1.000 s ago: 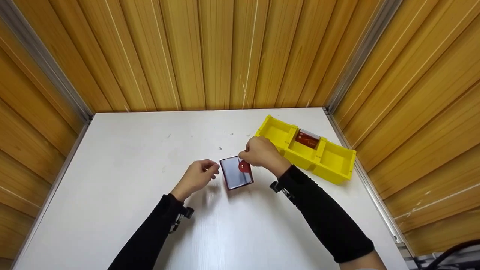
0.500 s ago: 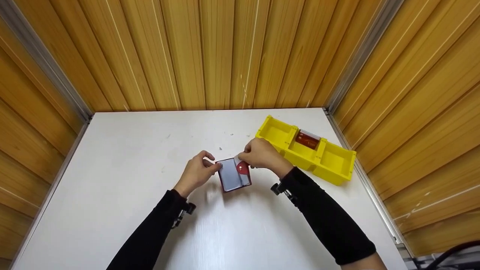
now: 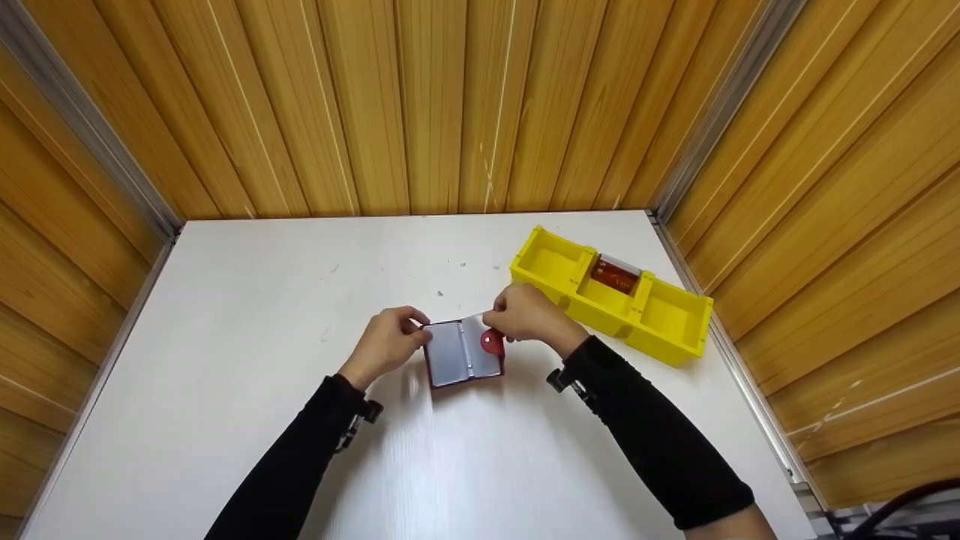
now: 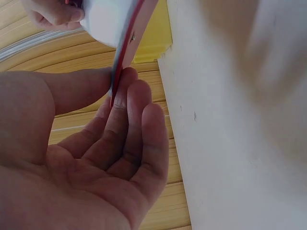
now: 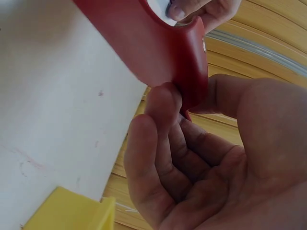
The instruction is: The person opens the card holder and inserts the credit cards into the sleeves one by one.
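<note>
A small red card holder (image 3: 448,354) with clear plastic sleeves lies spread like a book between both hands in the head view. Its red snap tab (image 3: 492,342) folds over the right-hand side. My left hand (image 3: 384,345) pinches the left cover's upper corner between thumb and fingers; the left wrist view shows that cover edge-on. On the other side my right hand (image 3: 525,313) pinches the upper right edge beside the tab. The smooth red outer cover (image 5: 144,43) faces the right wrist camera, with the thumb partly hidden behind it.
A yellow three-compartment bin (image 3: 671,337) stands at the right of the white table (image 3: 225,360). In its middle compartment sits a dark red card-like item (image 3: 615,276). Wood-patterned walls (image 3: 420,105) enclose the table at the back and sides.
My left hand has moved from beside the card holder to gripping its left cover. The holder has spread wider, showing sleeves on both sides. My right hand keeps its pinch and shifts slightly.
</note>
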`<state>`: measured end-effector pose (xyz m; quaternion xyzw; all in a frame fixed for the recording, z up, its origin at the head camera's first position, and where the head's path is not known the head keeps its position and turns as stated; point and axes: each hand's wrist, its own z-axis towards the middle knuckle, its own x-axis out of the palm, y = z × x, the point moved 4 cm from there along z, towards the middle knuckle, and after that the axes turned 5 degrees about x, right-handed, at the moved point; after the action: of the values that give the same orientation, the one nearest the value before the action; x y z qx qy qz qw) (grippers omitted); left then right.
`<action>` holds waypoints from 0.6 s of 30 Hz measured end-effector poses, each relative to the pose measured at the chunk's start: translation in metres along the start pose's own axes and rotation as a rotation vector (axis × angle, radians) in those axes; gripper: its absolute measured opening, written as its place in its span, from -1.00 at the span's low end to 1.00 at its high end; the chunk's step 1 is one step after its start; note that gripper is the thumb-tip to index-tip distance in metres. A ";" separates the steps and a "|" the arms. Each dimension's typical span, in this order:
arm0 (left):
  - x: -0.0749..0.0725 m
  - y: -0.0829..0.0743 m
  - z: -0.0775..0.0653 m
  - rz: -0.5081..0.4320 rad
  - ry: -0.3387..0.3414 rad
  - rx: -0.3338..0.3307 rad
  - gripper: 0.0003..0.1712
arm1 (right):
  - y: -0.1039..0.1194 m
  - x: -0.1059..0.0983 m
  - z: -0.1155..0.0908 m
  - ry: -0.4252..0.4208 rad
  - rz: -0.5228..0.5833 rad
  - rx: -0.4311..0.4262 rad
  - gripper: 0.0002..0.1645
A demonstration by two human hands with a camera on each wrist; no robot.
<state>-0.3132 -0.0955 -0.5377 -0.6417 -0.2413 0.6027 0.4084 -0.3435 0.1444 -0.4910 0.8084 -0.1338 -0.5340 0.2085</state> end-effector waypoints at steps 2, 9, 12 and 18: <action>0.000 0.004 0.000 0.022 0.016 -0.008 -0.82 | -0.004 0.006 0.003 0.022 0.000 0.005 -0.60; 0.010 0.014 0.003 0.090 0.045 -0.068 -0.83 | -0.018 0.027 0.015 0.043 -0.026 0.018 -0.63; 0.014 0.016 0.005 0.125 0.040 -0.067 -0.82 | -0.024 0.035 0.021 0.018 -0.043 0.019 -0.63; 0.020 0.022 0.004 0.187 0.042 -0.042 -0.81 | -0.036 0.049 0.029 -0.005 -0.056 0.024 -0.64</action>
<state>-0.3184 -0.0908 -0.5665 -0.6822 -0.1843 0.6195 0.3418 -0.3512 0.1484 -0.5580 0.8129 -0.1182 -0.5400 0.1835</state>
